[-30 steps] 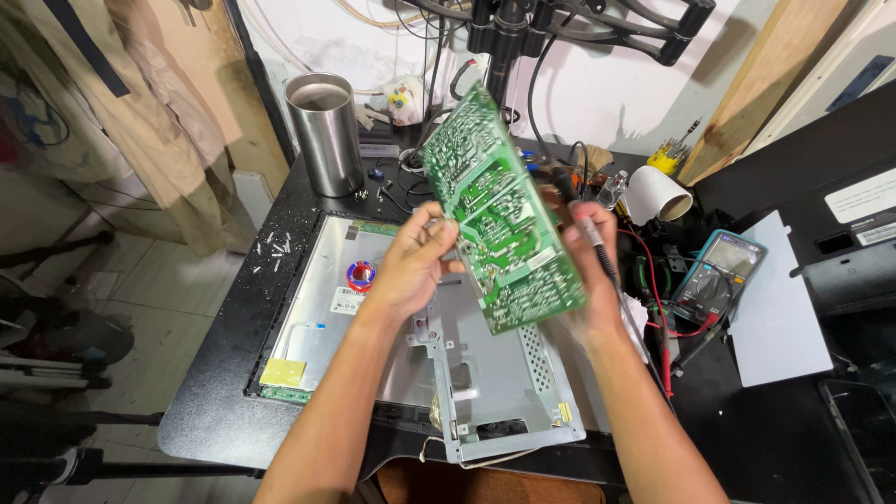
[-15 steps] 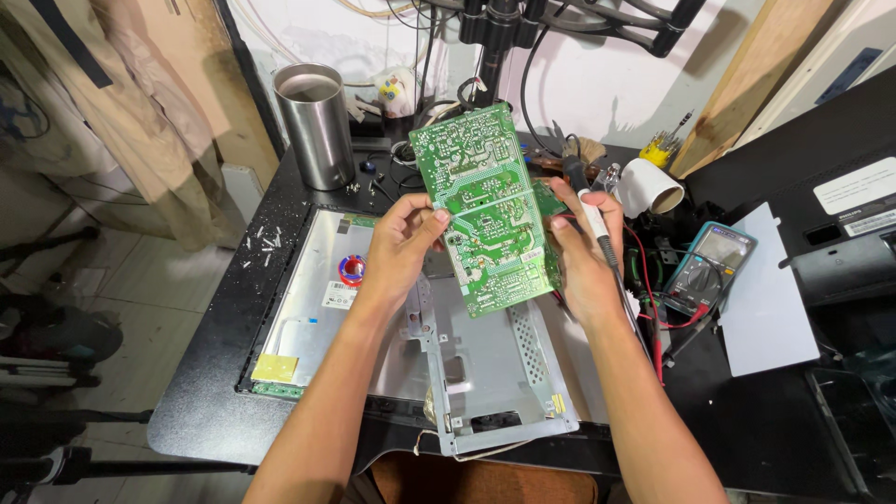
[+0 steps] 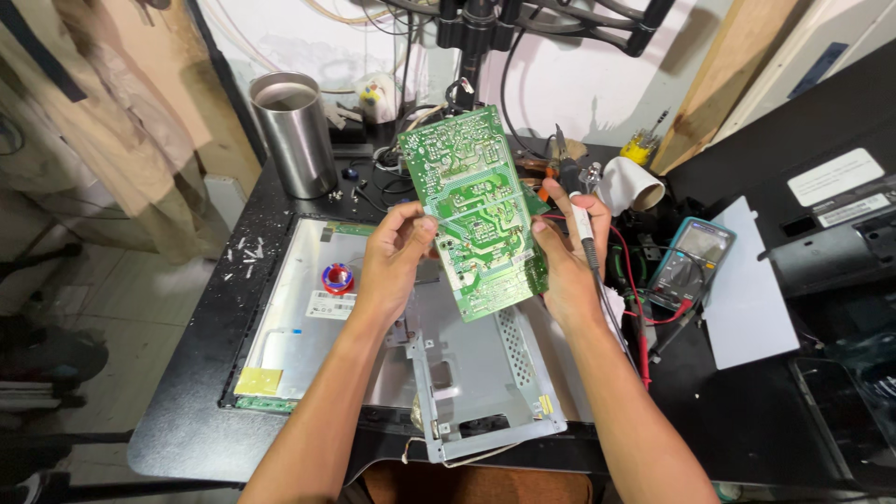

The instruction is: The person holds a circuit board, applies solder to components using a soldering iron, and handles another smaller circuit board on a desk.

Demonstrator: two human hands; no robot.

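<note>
Left hand (image 3: 397, 257) and right hand (image 3: 567, 261) grip the circuit board's (image 3: 471, 210) side edges, lifted above the metal panel (image 3: 467, 373).

This is an electronics repair workshop, small and probably improvised. A black surface (image 3: 187, 439) is crowded with an opened flat screen panel (image 3: 308, 317) lying face down, its metal shield plate (image 3: 476, 383) loosened, and a digital multimeter (image 3: 695, 257) with red and black test leads (image 3: 644, 327). A green circuit board (image 3: 471, 210) is held over it. Loose cables hang on the white wall behind, beside a steel cup (image 3: 294, 131) and what look like small hand tools (image 3: 639, 145), too blurred to name.
</note>
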